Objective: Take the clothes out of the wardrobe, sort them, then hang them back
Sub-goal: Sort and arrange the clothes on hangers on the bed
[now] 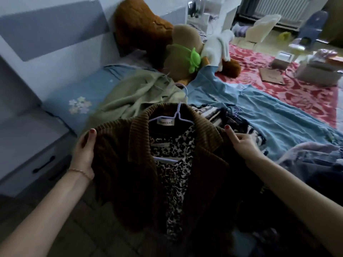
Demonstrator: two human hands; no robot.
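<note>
I hold a brown corduroy jacket [118, 175] with a leopard-print lining up in front of me, above the bed's edge. It hangs on a pale lilac hanger [177, 115] whose hook pokes out at the collar. My left hand [84, 151] grips the jacket's left shoulder, thumb on top. My right hand [241, 143] pinches the right shoulder. Behind it on the bed lie a pale green garment [137, 95], a black-and-white patterned one [228, 119] and a light blue sheet-like cloth [269, 115].
A grey-blue nightstand [27, 145] stands at the left by the headboard [50, 28]. Plush toys, a brown bear [144, 25] among them, sit at the bed's head. Boxes [319, 71] lie on the red patterned cover [306, 93]. More dark clothes [319, 167] are piled at the right.
</note>
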